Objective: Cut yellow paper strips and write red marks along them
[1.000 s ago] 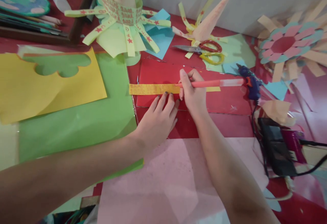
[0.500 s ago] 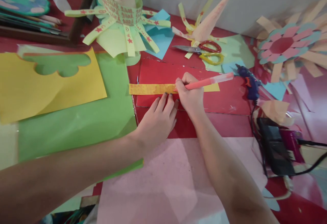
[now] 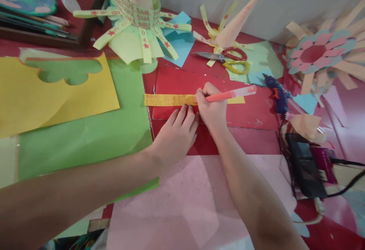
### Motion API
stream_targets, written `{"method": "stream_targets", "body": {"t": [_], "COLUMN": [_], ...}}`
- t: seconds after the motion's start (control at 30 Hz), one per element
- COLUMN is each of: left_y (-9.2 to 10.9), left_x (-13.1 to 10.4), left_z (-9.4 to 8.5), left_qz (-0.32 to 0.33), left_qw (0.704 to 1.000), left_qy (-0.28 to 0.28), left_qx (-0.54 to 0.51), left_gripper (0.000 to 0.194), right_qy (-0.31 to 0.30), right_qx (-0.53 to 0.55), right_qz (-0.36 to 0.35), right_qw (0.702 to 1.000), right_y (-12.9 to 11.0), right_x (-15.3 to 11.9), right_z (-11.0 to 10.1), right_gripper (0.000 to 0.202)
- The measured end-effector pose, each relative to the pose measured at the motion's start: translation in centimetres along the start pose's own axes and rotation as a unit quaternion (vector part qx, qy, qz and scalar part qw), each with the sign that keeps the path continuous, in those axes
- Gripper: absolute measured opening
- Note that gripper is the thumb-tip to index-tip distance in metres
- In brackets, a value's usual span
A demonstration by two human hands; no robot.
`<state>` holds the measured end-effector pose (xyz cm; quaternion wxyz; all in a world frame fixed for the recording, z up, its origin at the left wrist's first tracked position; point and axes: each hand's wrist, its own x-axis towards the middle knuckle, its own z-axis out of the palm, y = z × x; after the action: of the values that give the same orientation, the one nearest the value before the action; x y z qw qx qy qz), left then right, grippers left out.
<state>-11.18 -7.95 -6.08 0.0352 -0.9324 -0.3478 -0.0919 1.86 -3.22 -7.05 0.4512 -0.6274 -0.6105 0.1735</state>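
In the head view, a narrow yellow paper strip (image 3: 165, 100) with reddish writing along its left part lies across a red board (image 3: 248, 113). My right hand (image 3: 212, 105) is closed round a pink pen (image 3: 228, 94), its tip down at the strip and its clear end pointing right. The pen's tip is mostly hidden by my fingers. My left hand (image 3: 176, 134) lies flat, fingers stretched out, with the fingertips on the strip's lower edge just left of the pen. Pink paper (image 3: 176, 204) lies below both hands.
Red-and-yellow-handled scissors (image 3: 234, 60) lie beyond the board, near paper crafts with cones (image 3: 241, 18). A blue glue gun (image 3: 279, 94) and a black power strip (image 3: 306, 166) with cords are at right. Yellow paper (image 3: 85, 105) overlaps green paper (image 3: 125, 128) at left; a dark tray (image 3: 51, 41) stands behind.
The pen's clear end has tipped slightly left and down while my right hand stays at nearly the same spot. My left hand keeps its place on the strip. The whole view has shifted slightly.
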Motion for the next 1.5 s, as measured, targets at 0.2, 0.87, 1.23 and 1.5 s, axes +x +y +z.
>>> {"method": "stream_targets", "body": {"t": [0.2,0.87,1.23,1.5], "left_y": [-0.01,-0.02,-0.08,-0.04], "left_x": [-0.08,-0.12,0.09,-0.06], "left_z": [-0.02,0.11,-0.12,0.22], "left_qz": [0.001,0.001,0.006,-0.001], "left_qw": [1.0,1.0,1.0,1.0], "left_qy": [0.006,-0.001,-0.001,0.002], "left_qx": [0.001,-0.009,0.004,-0.005], "left_gripper": [0.039,0.041,0.038,0.042], "right_qy": [-0.007,-0.002,-0.007,0.035], "right_qx": [-0.001,0.012,-0.026,0.014], "right_qz": [-0.001,0.003,-0.02,0.043], "right_qw": [1.0,1.0,0.999,0.998], "right_y": [-0.01,0.27,0.25,0.25], "right_x": [0.08,0.34,0.04,0.63], "right_z": [0.01,-0.26,-0.02,-0.34], "right_gripper": [0.032,0.034,0.033,0.033]}}
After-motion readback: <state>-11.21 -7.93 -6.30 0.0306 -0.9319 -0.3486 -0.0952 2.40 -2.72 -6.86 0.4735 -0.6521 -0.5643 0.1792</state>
